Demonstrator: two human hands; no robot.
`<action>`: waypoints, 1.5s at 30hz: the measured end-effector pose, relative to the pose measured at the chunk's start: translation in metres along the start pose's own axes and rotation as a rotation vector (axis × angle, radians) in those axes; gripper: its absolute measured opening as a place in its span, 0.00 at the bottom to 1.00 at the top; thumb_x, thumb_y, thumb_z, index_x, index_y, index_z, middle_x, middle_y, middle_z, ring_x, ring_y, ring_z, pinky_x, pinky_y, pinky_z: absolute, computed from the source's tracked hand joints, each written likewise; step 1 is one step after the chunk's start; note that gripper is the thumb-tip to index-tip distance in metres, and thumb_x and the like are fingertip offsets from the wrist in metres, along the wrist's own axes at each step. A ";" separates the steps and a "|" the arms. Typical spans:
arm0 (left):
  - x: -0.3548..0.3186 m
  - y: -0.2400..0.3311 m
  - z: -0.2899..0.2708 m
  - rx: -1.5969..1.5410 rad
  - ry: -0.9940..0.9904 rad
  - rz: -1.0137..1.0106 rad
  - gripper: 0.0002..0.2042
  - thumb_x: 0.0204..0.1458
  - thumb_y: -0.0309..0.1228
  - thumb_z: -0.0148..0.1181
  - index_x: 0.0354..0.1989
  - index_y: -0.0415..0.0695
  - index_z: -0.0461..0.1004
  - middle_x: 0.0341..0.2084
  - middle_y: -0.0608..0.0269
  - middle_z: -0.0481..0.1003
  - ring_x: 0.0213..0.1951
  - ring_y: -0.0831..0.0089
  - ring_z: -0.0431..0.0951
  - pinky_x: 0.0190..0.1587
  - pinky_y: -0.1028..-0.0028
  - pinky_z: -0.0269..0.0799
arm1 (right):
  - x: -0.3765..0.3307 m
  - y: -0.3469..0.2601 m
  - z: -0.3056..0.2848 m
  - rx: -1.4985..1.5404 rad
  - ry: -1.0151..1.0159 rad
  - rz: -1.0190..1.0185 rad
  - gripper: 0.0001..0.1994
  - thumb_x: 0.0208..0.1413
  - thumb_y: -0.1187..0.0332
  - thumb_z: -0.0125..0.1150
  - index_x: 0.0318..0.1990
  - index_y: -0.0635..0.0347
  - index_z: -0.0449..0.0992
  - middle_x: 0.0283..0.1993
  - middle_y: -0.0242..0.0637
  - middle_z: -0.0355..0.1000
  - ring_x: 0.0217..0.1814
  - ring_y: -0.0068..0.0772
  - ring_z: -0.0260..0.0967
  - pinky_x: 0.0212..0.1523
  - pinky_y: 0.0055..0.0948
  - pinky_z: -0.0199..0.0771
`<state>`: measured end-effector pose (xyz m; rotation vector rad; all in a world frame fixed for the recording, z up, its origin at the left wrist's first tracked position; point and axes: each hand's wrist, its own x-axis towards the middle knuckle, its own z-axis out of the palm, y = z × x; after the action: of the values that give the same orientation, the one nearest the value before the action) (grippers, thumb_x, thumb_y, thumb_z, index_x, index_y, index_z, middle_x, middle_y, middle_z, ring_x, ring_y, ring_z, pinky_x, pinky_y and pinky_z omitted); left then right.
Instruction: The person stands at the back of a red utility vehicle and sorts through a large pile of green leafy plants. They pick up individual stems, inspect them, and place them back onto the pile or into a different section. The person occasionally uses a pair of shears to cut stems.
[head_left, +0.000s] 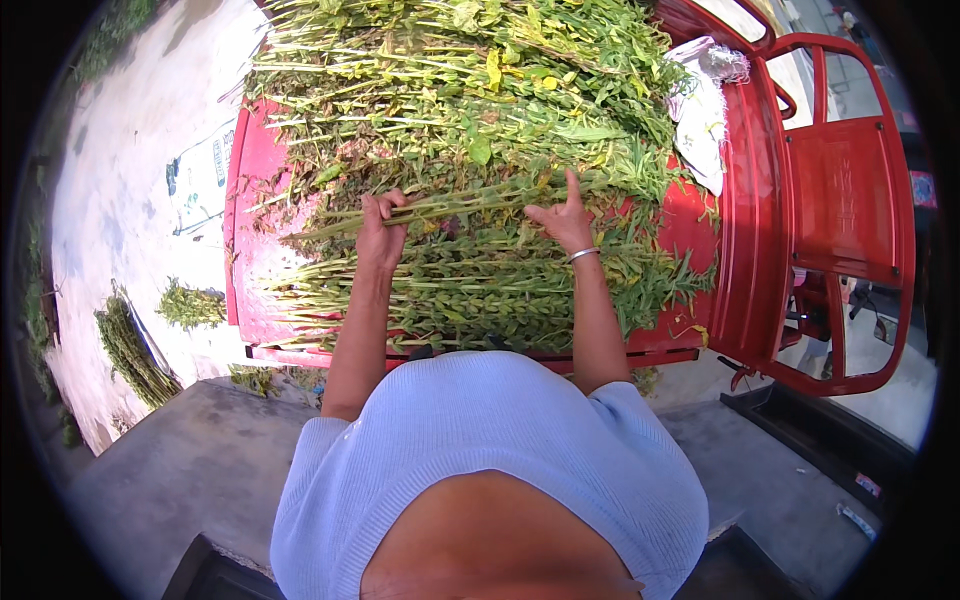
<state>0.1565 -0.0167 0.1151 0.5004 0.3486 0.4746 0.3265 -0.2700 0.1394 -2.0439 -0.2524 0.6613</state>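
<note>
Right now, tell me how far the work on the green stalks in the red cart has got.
Done: two loose stalk piles lie on the ground. In hand: left hand grips a bunch of stalks, right hand steadying it. Left: the red cart bed holds a deep heap of stalks.

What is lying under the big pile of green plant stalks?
The stalks lie on a red cart bed, bare at its left edge. The bed's middle is covered.

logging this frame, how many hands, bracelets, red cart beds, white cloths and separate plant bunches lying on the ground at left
hands: 2, left hand and right hand, both on a bundle of green stalks
silver bracelet: 1
red cart bed: 1
white cloth: 1
plant bunches on the ground: 2
total: 7
</note>
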 end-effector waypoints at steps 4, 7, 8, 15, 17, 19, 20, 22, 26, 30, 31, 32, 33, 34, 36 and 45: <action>-0.004 0.001 0.007 0.094 -0.038 0.012 0.22 0.57 0.51 0.37 0.18 0.48 0.58 0.26 0.62 0.67 0.40 0.64 0.65 0.55 0.62 0.56 | 0.017 0.012 0.021 -0.416 0.111 -0.161 0.39 0.38 0.66 0.67 0.59 0.59 0.51 0.23 0.46 0.71 0.26 0.46 0.70 0.28 0.39 0.71; -0.007 -0.001 0.009 0.123 -0.085 0.036 0.22 0.57 0.51 0.37 0.18 0.48 0.57 0.26 0.64 0.66 0.38 0.67 0.65 0.56 0.62 0.55 | 0.029 0.034 0.022 -0.554 0.241 -0.279 0.16 0.35 0.75 0.60 0.35 0.63 0.67 0.24 0.52 0.70 0.29 0.57 0.69 0.30 0.46 0.70; -0.008 -0.001 0.008 0.128 -0.094 0.040 0.22 0.57 0.51 0.37 0.18 0.49 0.57 0.25 0.64 0.66 0.38 0.68 0.64 0.56 0.63 0.55 | 0.031 0.038 0.022 -0.592 0.222 -0.299 0.13 0.36 0.75 0.59 0.33 0.64 0.67 0.24 0.52 0.70 0.29 0.57 0.69 0.30 0.47 0.70; -0.007 -0.003 0.002 0.133 -0.016 0.038 0.23 0.58 0.52 0.33 0.18 0.49 0.55 0.24 0.66 0.63 0.36 0.68 0.63 0.52 0.63 0.56 | 0.035 0.056 -0.006 -0.929 0.055 -0.391 0.05 0.43 0.70 0.52 0.26 0.62 0.69 0.23 0.50 0.69 0.27 0.54 0.68 0.29 0.47 0.69; -0.005 -0.002 -0.002 0.110 -0.005 0.043 0.23 0.58 0.52 0.34 0.18 0.49 0.55 0.23 0.66 0.63 0.37 0.67 0.63 0.51 0.63 0.57 | 0.032 0.043 -0.015 -1.058 -0.040 -0.319 0.08 0.45 0.68 0.49 0.26 0.62 0.72 0.25 0.48 0.71 0.29 0.52 0.70 0.31 0.46 0.70; 0.000 -0.004 -0.008 0.055 -0.002 0.045 0.23 0.58 0.53 0.33 0.17 0.49 0.55 0.23 0.66 0.63 0.37 0.66 0.64 0.50 0.63 0.58 | 0.035 0.055 -0.028 -1.165 -0.037 -0.262 0.08 0.45 0.68 0.50 0.26 0.60 0.74 0.27 0.49 0.72 0.31 0.51 0.71 0.32 0.46 0.71; 0.003 -0.005 -0.012 0.012 0.000 0.051 0.24 0.58 0.53 0.33 0.17 0.49 0.55 0.22 0.66 0.62 0.37 0.66 0.64 0.50 0.62 0.58 | 0.036 0.065 -0.039 -1.218 -0.036 -0.233 0.08 0.45 0.68 0.50 0.26 0.60 0.75 0.28 0.49 0.72 0.31 0.50 0.71 0.32 0.45 0.72; 0.009 -0.008 -0.012 -0.064 0.063 0.005 0.24 0.58 0.53 0.33 0.17 0.49 0.54 0.22 0.67 0.62 0.36 0.66 0.64 0.49 0.62 0.60 | 0.039 0.132 -0.094 -1.275 0.055 0.014 0.09 0.45 0.68 0.51 0.26 0.58 0.77 0.30 0.49 0.73 0.33 0.49 0.72 0.34 0.45 0.72; 0.007 0.000 -0.017 -0.142 0.284 -0.028 0.24 0.58 0.54 0.31 0.16 0.50 0.54 0.21 0.67 0.62 0.31 0.68 0.61 0.46 0.63 0.62 | -0.026 0.149 -0.183 -1.215 0.198 0.526 0.13 0.55 0.63 0.48 0.37 0.59 0.77 0.40 0.47 0.74 0.42 0.48 0.72 0.40 0.44 0.73; 0.012 -0.006 -0.021 -0.161 0.344 -0.061 0.24 0.57 0.54 0.31 0.16 0.50 0.55 0.22 0.68 0.64 0.31 0.70 0.62 0.46 0.64 0.62 | -0.120 0.166 -0.246 -1.243 -0.156 0.924 0.26 0.46 0.65 0.64 0.54 0.58 0.66 0.43 0.48 0.73 0.42 0.46 0.73 0.40 0.42 0.75; 0.012 -0.006 -0.021 -0.157 0.348 -0.062 0.24 0.57 0.54 0.31 0.16 0.50 0.55 0.22 0.68 0.64 0.31 0.70 0.62 0.46 0.64 0.62 | -0.123 0.170 -0.248 -1.201 -0.119 0.856 0.29 0.44 0.64 0.65 0.55 0.58 0.64 0.42 0.50 0.73 0.43 0.47 0.72 0.41 0.41 0.74; 0.012 -0.007 -0.022 -0.154 0.354 -0.061 0.24 0.57 0.54 0.32 0.16 0.51 0.55 0.23 0.68 0.64 0.31 0.70 0.62 0.46 0.64 0.62 | -0.125 0.175 -0.245 -1.162 -0.083 0.786 0.31 0.43 0.63 0.66 0.56 0.59 0.62 0.42 0.51 0.73 0.44 0.48 0.72 0.42 0.40 0.74; 0.011 -0.006 -0.020 -0.146 0.351 -0.064 0.24 0.57 0.54 0.32 0.16 0.50 0.56 0.23 0.68 0.64 0.32 0.70 0.63 0.46 0.65 0.63 | -0.129 0.176 -0.239 -1.123 -0.054 0.717 0.34 0.42 0.62 0.67 0.57 0.60 0.60 0.42 0.52 0.72 0.45 0.49 0.71 0.43 0.40 0.73; 0.010 -0.007 -0.016 -0.153 0.361 -0.064 0.24 0.57 0.54 0.32 0.16 0.50 0.56 0.23 0.67 0.64 0.32 0.70 0.63 0.46 0.65 0.63 | -0.115 0.166 -0.214 -1.038 -0.047 0.526 0.33 0.39 0.61 0.69 0.53 0.65 0.64 0.41 0.52 0.73 0.45 0.49 0.71 0.43 0.39 0.73; 0.009 -0.007 -0.009 -0.162 0.380 -0.043 0.24 0.58 0.53 0.32 0.16 0.50 0.56 0.23 0.67 0.65 0.32 0.69 0.63 0.46 0.65 0.63 | -0.083 0.137 -0.129 -0.802 0.122 -0.119 0.30 0.39 0.61 0.69 0.50 0.68 0.68 0.36 0.50 0.73 0.34 0.45 0.73 0.35 0.38 0.73; -0.009 -0.014 0.007 0.012 0.117 0.078 0.22 0.57 0.52 0.38 0.18 0.49 0.56 0.26 0.66 0.65 0.33 0.71 0.63 0.45 0.67 0.61 | -0.042 -0.048 0.134 0.708 -0.274 0.074 0.25 0.48 0.69 0.65 0.49 0.67 0.58 0.23 0.33 0.68 0.15 0.16 0.61 0.12 0.14 0.56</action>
<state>0.1567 -0.0344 0.1151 0.5003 0.4453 0.5787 0.2216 -0.1642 0.1393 -1.2904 -0.0783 0.9231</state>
